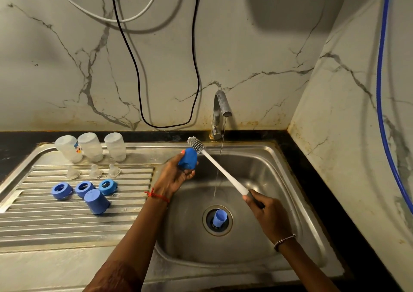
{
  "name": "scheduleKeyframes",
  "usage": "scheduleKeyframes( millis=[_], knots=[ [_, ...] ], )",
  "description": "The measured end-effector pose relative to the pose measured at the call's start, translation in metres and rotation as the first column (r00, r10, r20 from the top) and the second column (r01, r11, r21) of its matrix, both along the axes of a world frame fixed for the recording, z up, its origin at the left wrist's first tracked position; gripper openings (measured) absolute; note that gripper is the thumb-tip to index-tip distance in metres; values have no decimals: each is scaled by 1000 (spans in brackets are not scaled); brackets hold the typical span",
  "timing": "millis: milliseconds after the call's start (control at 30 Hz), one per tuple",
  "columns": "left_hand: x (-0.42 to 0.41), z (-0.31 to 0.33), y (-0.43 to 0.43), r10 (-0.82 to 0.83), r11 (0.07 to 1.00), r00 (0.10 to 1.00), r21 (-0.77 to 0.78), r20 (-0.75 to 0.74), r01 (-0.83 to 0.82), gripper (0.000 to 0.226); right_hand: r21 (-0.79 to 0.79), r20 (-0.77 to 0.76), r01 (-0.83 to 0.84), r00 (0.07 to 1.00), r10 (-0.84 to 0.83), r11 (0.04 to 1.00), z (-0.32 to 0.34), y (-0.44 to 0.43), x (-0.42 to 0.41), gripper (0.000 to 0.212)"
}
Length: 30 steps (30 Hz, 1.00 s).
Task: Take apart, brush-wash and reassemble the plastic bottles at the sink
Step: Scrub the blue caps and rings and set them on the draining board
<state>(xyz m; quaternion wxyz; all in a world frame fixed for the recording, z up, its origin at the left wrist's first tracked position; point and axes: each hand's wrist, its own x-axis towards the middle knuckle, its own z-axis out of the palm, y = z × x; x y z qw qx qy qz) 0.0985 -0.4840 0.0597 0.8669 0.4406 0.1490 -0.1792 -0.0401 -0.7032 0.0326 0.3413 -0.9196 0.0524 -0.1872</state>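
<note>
My left hand [176, 175] grips a blue bottle cap [188, 158] over the sink's left edge. My right hand [264, 211] holds the dark grip of a white bottle brush [223, 173]; its grey bristle head [196, 144] lies against the cap's top right. Another blue cap [219, 217] stands in the drain. Three clear bottle bodies [90, 146] stand upside down at the back of the drainboard, with three clear teats [95, 171] in front of them. Three blue collar rings [84, 188] and one more blue cap [96, 201] lie nearer me.
The tap [220, 110] runs a thin stream into the steel sink [263, 180]. The ribbed drainboard [44, 215] stretches left. Black and white cables [134, 68] hang on the marble wall; a blue hose [382, 90] runs down the right wall.
</note>
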Motion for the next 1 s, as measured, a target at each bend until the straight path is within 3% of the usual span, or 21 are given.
scheduleKeyframes(
  millis=[333, 467, 700, 833, 933, 1000],
  knots=[
    [6, 16, -4, 56, 960, 993, -267, -103, -81, 47, -47, 90, -67, 993, 71, 997, -5, -10, -7, 24],
    [8, 12, -1, 73, 959, 989, -262, -129, -105, 47, -119, 125, -131, 981, 146, 984, -9, -16, -13, 53],
    [2, 14, -3, -67, 948, 983, -319, -173, 8, 33, -164, 140, -9, 990, 33, 986, -5, -19, -5, 43],
    [3, 14, -2, -98, 949, 990, -310, -98, 63, 29, -110, 120, -31, 992, 44, 993, -6, -17, 1, 29],
    [3, 17, -1, -62, 961, 994, -273, -86, 36, 22, -99, 117, -49, 991, 60, 994, -10, -19, -1, 31],
    [5, 17, 0, -24, 965, 991, -262, -130, -11, 26, -75, 121, -96, 987, 105, 993, -15, -21, -5, 45]
  ],
)
